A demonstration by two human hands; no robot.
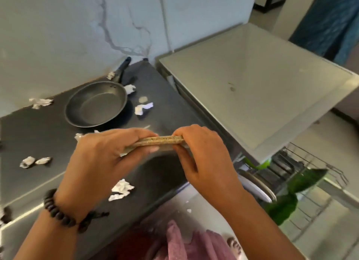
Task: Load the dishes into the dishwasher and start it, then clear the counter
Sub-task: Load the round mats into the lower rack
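Both hands, left hand (101, 155) and right hand (202, 153), pinch a thin speckled beige plate (159, 141) edge-on in curled fingers above the dark bench (38, 135); best kept level and swung right, slotted upright into the open dishwasher's wire rack (310, 162).

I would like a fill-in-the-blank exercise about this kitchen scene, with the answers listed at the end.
1. The left hand and right hand grip a flat speckled board at its two ____.
2. The frying pan on the dark counter is ____ inside.
3. Scattered around the pan lie crumpled scraps of ____.
4. The bracelet of dark beads is on the ____ wrist.

Answers: ends; empty; paper; left
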